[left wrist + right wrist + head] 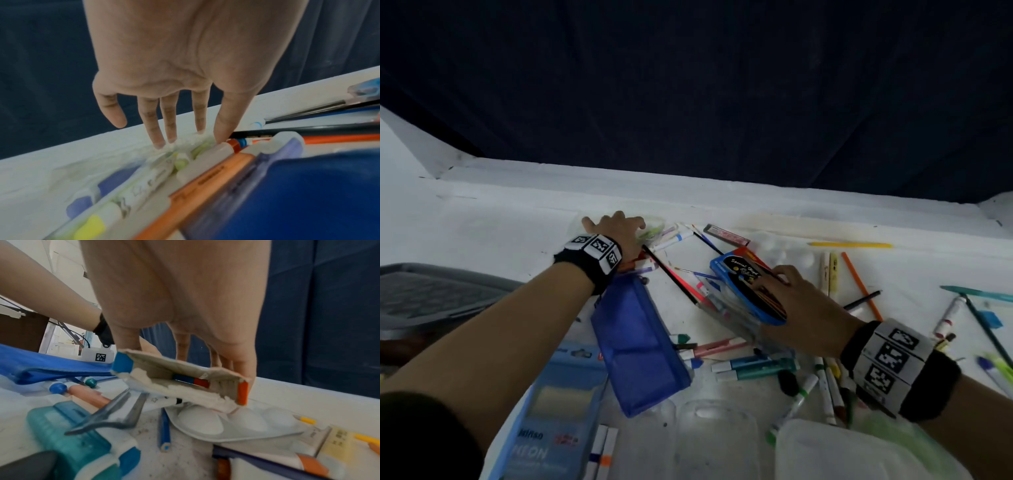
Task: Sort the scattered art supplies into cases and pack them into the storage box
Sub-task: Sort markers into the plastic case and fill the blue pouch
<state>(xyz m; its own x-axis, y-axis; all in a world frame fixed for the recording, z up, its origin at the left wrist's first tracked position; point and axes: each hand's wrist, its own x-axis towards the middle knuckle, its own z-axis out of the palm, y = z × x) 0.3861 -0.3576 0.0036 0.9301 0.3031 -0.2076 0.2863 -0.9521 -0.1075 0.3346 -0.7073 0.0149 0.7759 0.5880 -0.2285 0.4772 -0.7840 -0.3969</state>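
My left hand (616, 226) reaches to the far side of the table. Its fingers (168, 126) are straight and spread, and the tips press on a clear plastic pouch (141, 177) holding highlighters and markers. My right hand (803, 308) grips a blue cardboard pencil box (748, 286) from above and tilts it off the table. In the right wrist view this box (180, 382) has a torn open end, pinched between thumb and fingers (244, 368). A blue zip case (637, 342) lies between my arms. Markers, pencils and brushes (753, 368) lie scattered around.
A grey storage box (431, 294) stands at the left edge. Clear plastic cases (717, 442) and a light-blue neon package (558, 411) lie near me. A white paint palette (226, 423) sits under the pencil box. A dark curtain hangs behind the table's far edge.
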